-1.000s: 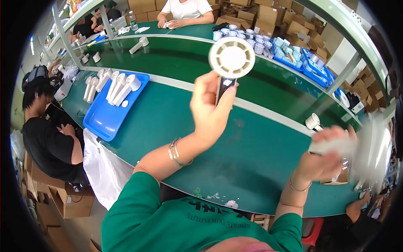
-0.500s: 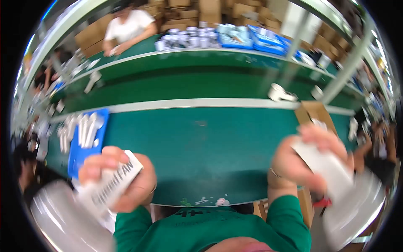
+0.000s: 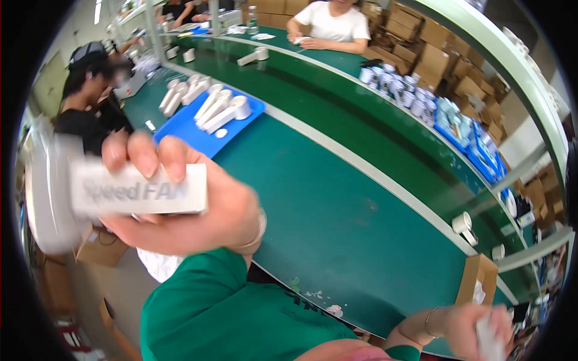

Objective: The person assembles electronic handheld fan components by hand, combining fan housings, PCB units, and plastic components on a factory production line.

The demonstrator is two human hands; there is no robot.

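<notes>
My left hand [image 3: 226,207] is raised at the left, its fingers wrapped round the handle of a white handheld fan [image 3: 138,195]. Dark lettering runs along that handle, and the fan's rounded head, smeared by motion, points left. At the lower right my right hand [image 3: 466,331] is closed round a second white fan [image 3: 490,342]. Only part of this one shows, and it is blurred. Beyond my left hand lies a blue tray [image 3: 220,143] bearing several white fan-shaped pieces [image 3: 217,111] with long handles.
A green worktable [image 3: 337,222] stretches before me, bordered by a pale rail. An open cardboard box [image 3: 481,277] stands near its right end. White pieces [image 3: 462,224] sit along the rail and the green channel behind. Co-workers are at the left [image 3: 84,111] and across the line [image 3: 334,27].
The view has swung left and tilted. My left hand now appears higher with its fan turned nearly level; my right hand has shifted down toward the lower right edge. Both still hold their fans.
</notes>
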